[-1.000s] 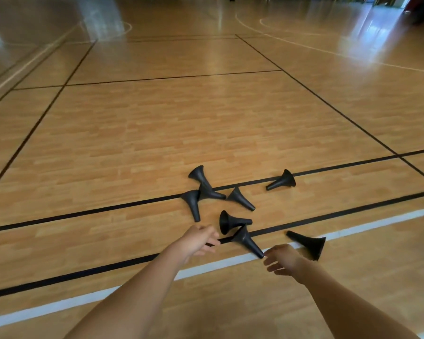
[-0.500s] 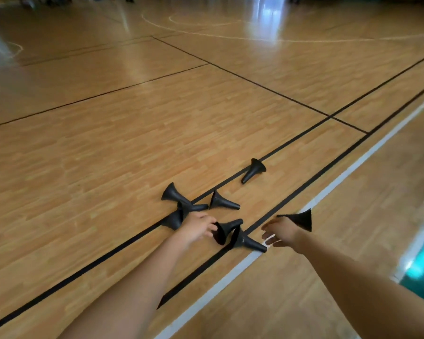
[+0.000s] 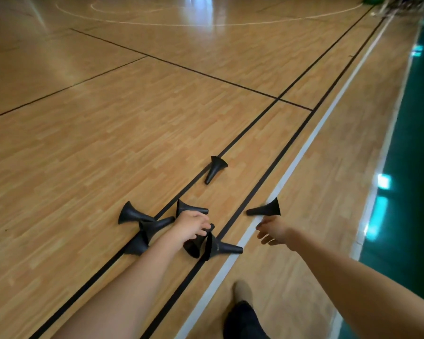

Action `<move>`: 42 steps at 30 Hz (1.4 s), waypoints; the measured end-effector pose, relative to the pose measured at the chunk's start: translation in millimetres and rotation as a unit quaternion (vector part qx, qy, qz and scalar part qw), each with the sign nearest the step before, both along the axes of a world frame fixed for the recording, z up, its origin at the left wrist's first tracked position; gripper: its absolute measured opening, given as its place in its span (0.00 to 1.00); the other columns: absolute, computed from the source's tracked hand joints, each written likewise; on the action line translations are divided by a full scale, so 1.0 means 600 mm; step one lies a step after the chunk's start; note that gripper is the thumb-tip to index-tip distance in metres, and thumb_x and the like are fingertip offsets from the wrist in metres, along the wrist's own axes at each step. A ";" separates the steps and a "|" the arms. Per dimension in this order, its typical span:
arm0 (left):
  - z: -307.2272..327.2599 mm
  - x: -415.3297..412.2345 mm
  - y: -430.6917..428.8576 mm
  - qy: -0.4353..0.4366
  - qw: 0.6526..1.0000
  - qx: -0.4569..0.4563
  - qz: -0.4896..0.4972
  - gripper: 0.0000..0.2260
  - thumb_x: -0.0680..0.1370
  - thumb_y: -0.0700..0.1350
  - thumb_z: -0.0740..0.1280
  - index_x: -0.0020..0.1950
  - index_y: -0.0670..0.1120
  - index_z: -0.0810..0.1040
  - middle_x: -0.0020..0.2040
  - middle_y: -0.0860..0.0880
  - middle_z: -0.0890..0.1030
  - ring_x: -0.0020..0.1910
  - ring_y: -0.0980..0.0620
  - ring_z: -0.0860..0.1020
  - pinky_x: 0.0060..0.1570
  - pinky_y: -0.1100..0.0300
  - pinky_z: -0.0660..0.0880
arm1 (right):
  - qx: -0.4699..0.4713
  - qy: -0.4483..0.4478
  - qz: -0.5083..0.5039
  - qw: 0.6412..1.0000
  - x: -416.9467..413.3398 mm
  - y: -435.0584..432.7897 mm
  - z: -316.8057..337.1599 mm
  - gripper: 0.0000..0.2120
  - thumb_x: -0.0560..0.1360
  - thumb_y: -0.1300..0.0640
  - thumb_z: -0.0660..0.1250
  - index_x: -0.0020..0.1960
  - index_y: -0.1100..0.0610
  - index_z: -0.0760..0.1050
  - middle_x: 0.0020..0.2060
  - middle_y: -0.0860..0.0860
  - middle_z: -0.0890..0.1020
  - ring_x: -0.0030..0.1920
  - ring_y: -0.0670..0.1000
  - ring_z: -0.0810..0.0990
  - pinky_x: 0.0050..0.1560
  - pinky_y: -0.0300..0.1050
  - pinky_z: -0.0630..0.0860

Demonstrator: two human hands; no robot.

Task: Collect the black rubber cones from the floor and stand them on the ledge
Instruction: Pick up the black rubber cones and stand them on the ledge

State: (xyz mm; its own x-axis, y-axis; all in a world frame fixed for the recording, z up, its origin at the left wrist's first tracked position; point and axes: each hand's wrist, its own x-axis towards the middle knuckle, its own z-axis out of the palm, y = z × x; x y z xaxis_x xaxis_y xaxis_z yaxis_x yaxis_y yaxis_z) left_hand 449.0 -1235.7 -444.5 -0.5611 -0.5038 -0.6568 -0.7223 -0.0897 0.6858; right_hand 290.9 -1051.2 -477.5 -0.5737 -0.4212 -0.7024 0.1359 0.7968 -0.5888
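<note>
Left hand [image 3: 191, 226] now over cones [image 3: 222, 248]; foot [image 3: 241, 291] beside white line [image 3: 291, 167].

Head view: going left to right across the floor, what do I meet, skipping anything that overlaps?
The leftmost cone → left hand with its gripped cone → right hand, open → green floor strip.

Two parallel black lines [image 3: 272, 167] run diagonally away from the viewer, with a wider white line [image 3: 301, 152] just beside them on the right, and a thinner black line [image 3: 206, 75] crosses to meet them farther off. Beyond the white line, along the right edge, lies a dark green strip [image 3: 411, 167] carrying bright light reflections [image 3: 384, 181], while white curved markings [image 3: 218, 24] arc across the far end. At the bottom edge a tan shoe toe [image 3: 242, 291] pokes out from a dark trouser leg [image 3: 242, 321], just right of the white line.
</note>
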 end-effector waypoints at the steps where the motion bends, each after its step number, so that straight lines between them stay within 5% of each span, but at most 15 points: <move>1: -0.007 -0.026 -0.007 -0.009 1.000 0.005 0.003 0.11 0.81 0.44 0.58 0.57 0.47 0.79 0.47 0.51 0.83 0.45 0.54 0.81 0.40 0.63 0.73 | 0.001 -0.008 -0.010 1.000 -0.023 -0.002 -0.009 0.09 0.80 0.59 0.59 0.56 0.60 0.75 0.43 0.54 0.80 0.39 0.50 0.80 0.39 0.40 0.75; 15: -0.184 -0.282 -0.113 -0.149 0.984 0.042 -0.093 0.13 0.82 0.42 0.56 0.61 0.45 0.77 0.57 0.46 0.81 0.48 0.51 0.80 0.49 0.59 0.72 | 0.101 -0.097 -0.049 0.989 -0.271 -0.066 -0.192 0.12 0.80 0.64 0.57 0.58 0.64 0.76 0.50 0.60 0.82 0.42 0.54 0.80 0.43 0.42 0.76; 19: -0.293 -0.293 -0.153 -0.172 0.979 0.035 -0.101 0.13 0.83 0.42 0.56 0.61 0.45 0.77 0.57 0.46 0.81 0.43 0.55 0.79 0.36 0.65 0.69 | 0.128 -0.093 -0.032 0.987 -0.297 -0.087 -0.289 0.13 0.79 0.67 0.57 0.58 0.67 0.77 0.49 0.60 0.81 0.47 0.56 0.79 0.37 0.37 0.74; 24: -0.502 -0.301 -0.183 -0.191 0.977 0.060 -0.067 0.12 0.82 0.42 0.57 0.61 0.43 0.77 0.55 0.45 0.82 0.42 0.55 0.79 0.36 0.64 0.70 | 0.179 -0.042 -0.039 0.982 -0.315 -0.107 -0.509 0.13 0.78 0.65 0.61 0.59 0.69 0.77 0.58 0.65 0.79 0.60 0.63 0.76 0.60 0.53 0.74; 30: -0.804 -0.297 -0.163 -0.215 0.972 0.043 -0.082 0.11 0.80 0.42 0.60 0.61 0.48 0.77 0.59 0.47 0.79 0.53 0.50 0.78 0.49 0.59 0.74 | 0.178 -0.067 -0.008 0.982 -0.289 -0.113 -0.802 0.19 0.77 0.64 0.62 0.67 0.57 0.74 0.57 0.58 0.79 0.51 0.57 0.78 0.47 0.41 0.71; 34: -0.980 -0.297 -0.164 -0.251 0.961 0.009 -0.116 0.28 0.78 0.46 0.64 0.76 0.49 0.59 0.72 0.45 0.67 0.69 0.43 0.69 0.65 0.50 0.69 | 0.159 -0.090 0.031 0.983 -0.272 -0.135 -0.974 0.23 0.80 0.57 0.62 0.74 0.53 0.66 0.67 0.56 0.73 0.62 0.57 0.74 0.53 0.40 0.68; 39: -1.139 -0.290 -0.162 -0.218 0.974 0.047 -0.024 0.20 0.80 0.47 0.63 0.72 0.48 0.67 0.67 0.47 0.74 0.65 0.45 0.72 0.56 0.56 0.69 | 0.155 -0.116 -0.016 0.981 -0.262 -0.165 -1.145 0.24 0.82 0.49 0.53 0.76 0.56 0.59 0.73 0.55 0.65 0.72 0.58 0.65 0.71 0.50 0.61; 42: -1.174 -0.291 -0.162 -0.185 0.977 0.089 0.056 0.16 0.81 0.47 0.62 0.69 0.47 0.72 0.61 0.47 0.78 0.61 0.45 0.75 0.57 0.54 0.72 | 0.151 -0.167 -0.083 0.971 -0.252 -0.180 -1.196 0.24 0.82 0.46 0.52 0.72 0.58 0.62 0.65 0.58 0.72 0.63 0.60 0.74 0.65 0.54 0.68</move>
State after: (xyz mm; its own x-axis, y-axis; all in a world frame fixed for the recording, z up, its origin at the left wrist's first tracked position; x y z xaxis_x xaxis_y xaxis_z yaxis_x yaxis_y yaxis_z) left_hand 274.2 -1332.6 -1149.0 -0.2166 -0.4079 -0.8870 -0.8962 -0.2773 0.3463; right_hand 139.9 -1159.0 -1195.0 -0.3344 -0.0876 -0.9383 0.4210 0.8769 -0.2320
